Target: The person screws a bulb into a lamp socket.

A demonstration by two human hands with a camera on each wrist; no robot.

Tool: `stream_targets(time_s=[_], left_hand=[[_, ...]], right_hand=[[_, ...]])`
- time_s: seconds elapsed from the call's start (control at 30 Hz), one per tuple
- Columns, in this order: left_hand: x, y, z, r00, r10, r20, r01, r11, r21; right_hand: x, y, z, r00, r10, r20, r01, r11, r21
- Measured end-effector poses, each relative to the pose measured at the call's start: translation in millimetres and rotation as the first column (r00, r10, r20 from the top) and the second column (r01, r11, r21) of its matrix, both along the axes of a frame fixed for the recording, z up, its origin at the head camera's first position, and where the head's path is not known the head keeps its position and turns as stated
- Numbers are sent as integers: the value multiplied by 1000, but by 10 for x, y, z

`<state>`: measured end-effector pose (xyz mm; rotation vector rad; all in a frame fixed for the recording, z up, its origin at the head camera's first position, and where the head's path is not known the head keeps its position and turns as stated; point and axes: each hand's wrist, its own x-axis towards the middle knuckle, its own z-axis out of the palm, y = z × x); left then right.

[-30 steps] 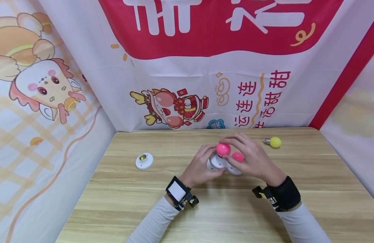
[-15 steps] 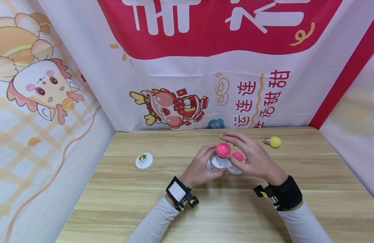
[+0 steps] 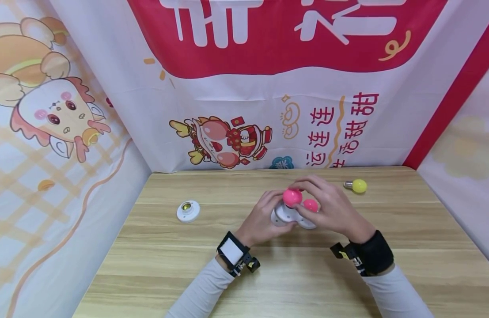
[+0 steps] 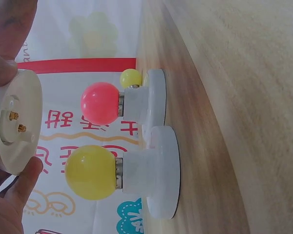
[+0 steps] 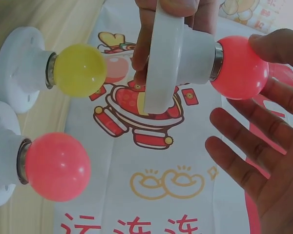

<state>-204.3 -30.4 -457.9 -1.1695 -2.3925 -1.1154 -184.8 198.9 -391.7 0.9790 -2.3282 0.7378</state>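
Note:
My left hand (image 3: pixel 264 219) grips the rim of a white round lamp holder (image 5: pixel 163 58), raised off the table and tilted. A red light bulb (image 5: pixel 239 68) sits in its socket, and my right hand (image 3: pixel 329 208) pinches the glass between thumb and index finger while the other fingers are spread. In the left wrist view the holder's underside shows two brass screws (image 4: pixel 13 115). Below it on the table stand two more holders side by side, one bearing a yellow bulb (image 4: pixel 91 172), the other a red bulb (image 4: pixel 100 103).
A bulbless white lamp holder (image 3: pixel 188 211) lies on the left of the wooden table (image 3: pixel 157 265). At the back right a loose yellow bulb (image 3: pixel 359 186) lies on its side. Printed cloth (image 3: pixel 228 97) hangs right behind the table's far edge.
Half a second ago my right fingers had spread off the red bulb; now they close on it again. My left hand and the raised holder stay almost in place.

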Motion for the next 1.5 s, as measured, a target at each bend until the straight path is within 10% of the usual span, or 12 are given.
stream_targets(time_s=[1.5], left_hand=[[17, -8, -15, 1000, 3, -14, -3, 1000, 4]], right_hand=[[11, 15, -28, 999, -31, 9, 31, 999, 41]])
